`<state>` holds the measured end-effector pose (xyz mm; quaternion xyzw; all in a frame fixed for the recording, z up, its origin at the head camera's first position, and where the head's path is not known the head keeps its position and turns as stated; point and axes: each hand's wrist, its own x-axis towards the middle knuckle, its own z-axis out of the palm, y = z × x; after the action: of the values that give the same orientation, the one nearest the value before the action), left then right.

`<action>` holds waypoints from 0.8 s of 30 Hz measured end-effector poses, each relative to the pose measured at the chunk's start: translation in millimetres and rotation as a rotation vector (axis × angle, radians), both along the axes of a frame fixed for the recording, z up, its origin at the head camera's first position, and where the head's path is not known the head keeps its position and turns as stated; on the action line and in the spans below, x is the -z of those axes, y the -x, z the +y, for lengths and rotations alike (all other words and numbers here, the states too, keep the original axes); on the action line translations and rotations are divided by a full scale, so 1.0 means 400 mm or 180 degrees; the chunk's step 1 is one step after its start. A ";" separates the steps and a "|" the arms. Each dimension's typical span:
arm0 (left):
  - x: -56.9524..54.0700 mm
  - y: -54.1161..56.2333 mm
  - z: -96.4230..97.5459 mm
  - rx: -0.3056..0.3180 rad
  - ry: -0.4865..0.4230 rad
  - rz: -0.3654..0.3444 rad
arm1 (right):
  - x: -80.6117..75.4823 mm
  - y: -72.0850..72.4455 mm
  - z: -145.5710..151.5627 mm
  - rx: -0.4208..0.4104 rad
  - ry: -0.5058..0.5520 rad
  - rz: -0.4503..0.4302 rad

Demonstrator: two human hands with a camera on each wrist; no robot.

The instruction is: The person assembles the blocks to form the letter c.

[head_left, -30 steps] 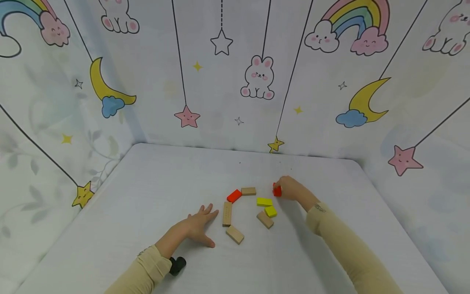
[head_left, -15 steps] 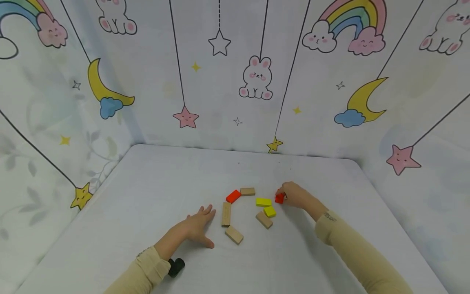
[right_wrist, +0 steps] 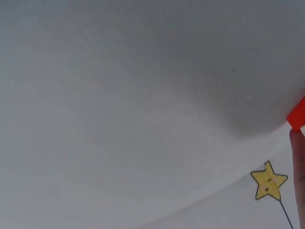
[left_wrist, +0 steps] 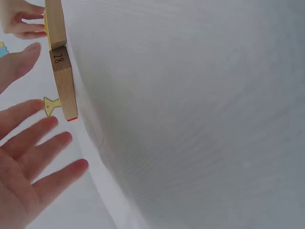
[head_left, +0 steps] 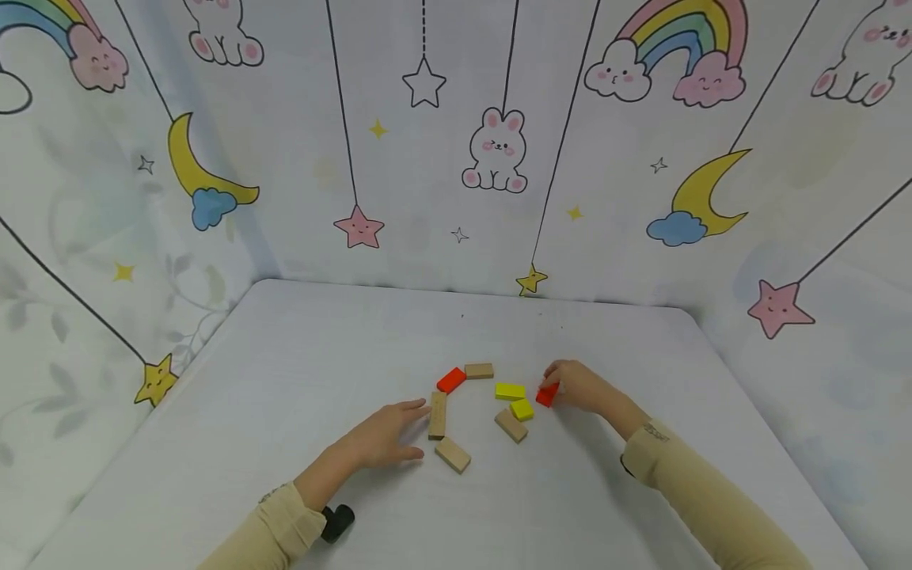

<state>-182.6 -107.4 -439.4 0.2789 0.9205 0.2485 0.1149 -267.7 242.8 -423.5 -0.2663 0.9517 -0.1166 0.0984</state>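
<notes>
My right hand point(head_left: 575, 385) pinches a red wooden block point(head_left: 547, 396) just right of two yellow blocks point(head_left: 510, 391); a corner of that red block point(right_wrist: 297, 117) shows at the edge of the right wrist view. My left hand point(head_left: 385, 435) is spread beside a long plain wood block point(head_left: 438, 416), fingers straight. In the left wrist view its fingers point(left_wrist: 57, 148) stand apart from the block marked 28 point(left_wrist: 62, 78); no grip is seen. A second red block point(head_left: 451, 380) touches the long block's far end, followed by a plain block point(head_left: 479, 371).
Two more plain blocks lie nearer, one at the left point(head_left: 453, 455) and one at the right point(head_left: 511, 425), making a rough curve with the others. A black device point(head_left: 338, 522) sits under the left wrist. A patterned cloth wall point(head_left: 427, 174) rises behind the white table point(head_left: 356, 332).
My right hand has come nearer with the red block, which has turned and moved slightly down the view. My left hand has shifted right, close to the long plain block.
</notes>
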 end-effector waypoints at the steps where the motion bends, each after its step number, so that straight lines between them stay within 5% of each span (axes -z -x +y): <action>1: 0.000 0.001 0.000 0.0040 -0.0045 0.0054 | 0.000 -0.002 0.002 -0.0006 0.0020 -0.0016; 11: -0.002 0.003 0.001 0.0273 -0.0349 0.0394 | 0.000 -0.033 0.018 -0.0168 0.0317 -0.0119; 24: -0.007 -0.005 0.012 0.0367 -0.0183 0.0350 | -0.004 -0.078 0.022 -0.0211 0.0360 -0.0167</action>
<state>-180.6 -102.5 -436.5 0.3478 0.9003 0.2521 0.0703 -236.5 251.7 -422.0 -0.2997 0.9314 -0.1737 0.1119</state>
